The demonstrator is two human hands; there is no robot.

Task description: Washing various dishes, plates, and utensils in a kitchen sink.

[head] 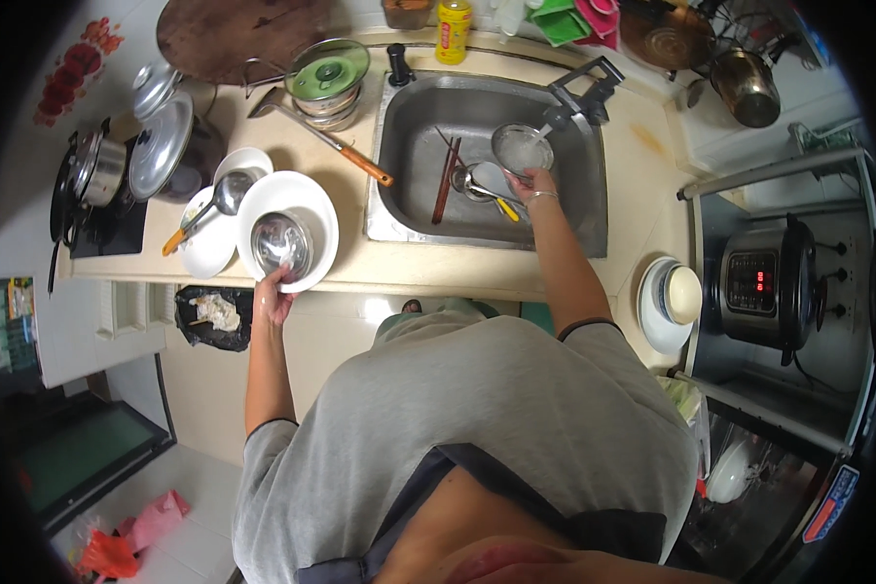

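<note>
My right hand (536,184) grips the rim of a stainless steel bowl (507,146) under the faucet (582,102), and water runs into it. Below that bowl, the sink (409,212) holds chopsticks (445,182), a yellow-handled utensil (507,210) and other metal and white pieces, partly overlapping. At the counter's front edge, my left hand (271,298) holds a large white bowl (325,212) by its near rim. Inside it lies a steel bowl (266,237), with my thumb against its edge.
Beside the white bowl lie a ladle (232,193), a white plate (204,252) and a smaller bowl (244,159). A wood-handled spatula (328,142) points at the sink's left rim. Stacked dishes (657,321) stand right, near an electric pressure cooker (763,285). A lidded pot (164,150) stands left.
</note>
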